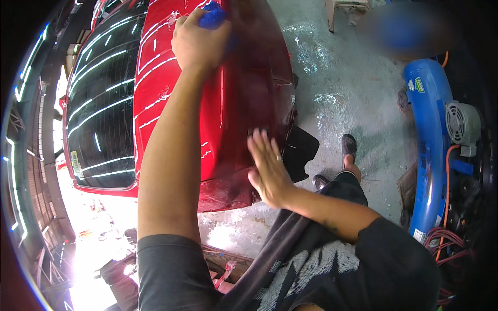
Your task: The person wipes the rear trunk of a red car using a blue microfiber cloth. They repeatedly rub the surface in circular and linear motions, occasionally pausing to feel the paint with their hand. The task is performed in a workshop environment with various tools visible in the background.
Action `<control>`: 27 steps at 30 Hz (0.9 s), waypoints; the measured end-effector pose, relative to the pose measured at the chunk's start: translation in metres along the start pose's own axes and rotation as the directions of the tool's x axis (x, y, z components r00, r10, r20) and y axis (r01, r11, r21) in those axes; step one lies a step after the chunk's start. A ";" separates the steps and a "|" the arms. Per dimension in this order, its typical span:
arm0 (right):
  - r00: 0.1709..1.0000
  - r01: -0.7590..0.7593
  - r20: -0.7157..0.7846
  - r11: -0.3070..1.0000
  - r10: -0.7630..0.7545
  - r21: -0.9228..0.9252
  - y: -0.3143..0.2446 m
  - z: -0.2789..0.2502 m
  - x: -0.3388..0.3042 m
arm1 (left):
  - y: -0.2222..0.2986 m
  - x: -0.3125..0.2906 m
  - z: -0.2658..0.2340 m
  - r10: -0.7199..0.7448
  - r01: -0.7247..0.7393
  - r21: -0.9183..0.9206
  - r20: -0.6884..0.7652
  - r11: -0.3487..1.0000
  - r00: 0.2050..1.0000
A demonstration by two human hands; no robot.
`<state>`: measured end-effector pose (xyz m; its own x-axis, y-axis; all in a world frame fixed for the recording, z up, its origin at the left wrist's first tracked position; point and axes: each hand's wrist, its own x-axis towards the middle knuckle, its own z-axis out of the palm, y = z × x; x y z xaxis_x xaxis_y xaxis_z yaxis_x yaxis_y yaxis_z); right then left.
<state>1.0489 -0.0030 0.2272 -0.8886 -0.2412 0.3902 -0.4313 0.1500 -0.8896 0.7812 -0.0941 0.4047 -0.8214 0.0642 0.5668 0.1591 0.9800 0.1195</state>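
My left hand (199, 45) is stretched far forward, its fingers closed round a crumpled, rough-textured blue cloth (211, 15). That cloth lies against the shiny red rear panel of a car (168, 78). Further back along the body is the dark rear window (101, 98), streaked with light reflections. My right hand (270, 168), with a ring on one finger, is held flat with fingers extended and nothing in it. It is at the car's shaded rear end near the corner; whether the palm touches the paint is hard to tell.
A black flap-like piece (301, 150) sticks out at the car's corner, close to my feet (349, 147). On the right lies a long blue tank (430, 140) with a grey fan-covered motor (461, 122), an orange hose (448, 176) and coiled reddish cables (441, 238). The concrete floor (376, 93) looks wet in patches.
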 end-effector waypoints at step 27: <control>0.999 0.028 -0.029 1.000 -0.028 -0.001 -0.028 -0.007 0.036 | -0.009 0.002 0.008 0.027 -0.027 0.000 -0.039 1.000 0.999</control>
<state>1.0277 -0.0094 0.2682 -0.8801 -0.2178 0.4220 -0.4566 0.1439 -0.8780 0.7742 -0.1016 0.3983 -0.7945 0.0832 0.6015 0.1810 0.9780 0.1038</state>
